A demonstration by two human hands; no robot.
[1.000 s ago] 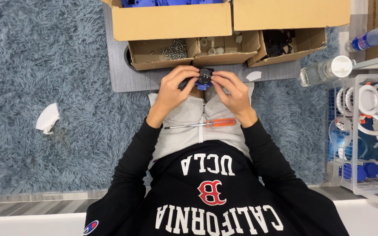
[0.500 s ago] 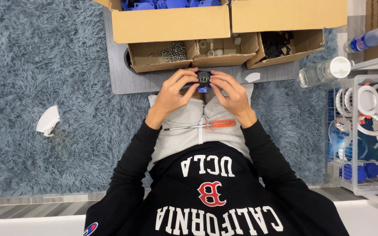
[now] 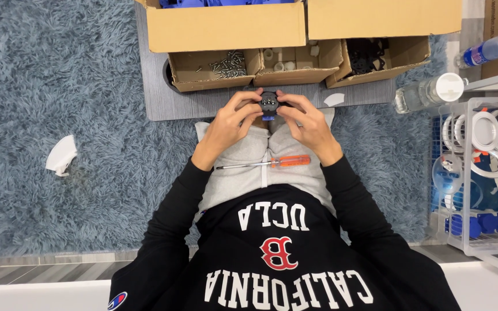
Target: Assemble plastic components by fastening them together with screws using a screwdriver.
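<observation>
Both hands hold one small black part with a blue piece under it [image 3: 268, 105], above my lap at the near edge of a grey board [image 3: 162, 103]. My left hand [image 3: 230, 125] grips it from the left, my right hand [image 3: 305, 122] from the right, fingertips meeting on top. An orange-handled screwdriver [image 3: 266, 163] lies across my grey trousers, just below the hands.
Small cardboard boxes sit on the board: screws [image 3: 226, 64], white parts [image 3: 288, 57], black parts [image 3: 370, 55]. Larger boxes [image 3: 226, 26] stand behind. Plastic bottles [image 3: 427, 92] and a white wire rack with rings [image 3: 479, 173] are at right. A white scrap [image 3: 60, 155] lies on the blue rug.
The hands stay together on the black part; only the fingers have shifted slightly around it. The screwdriver has not moved.
</observation>
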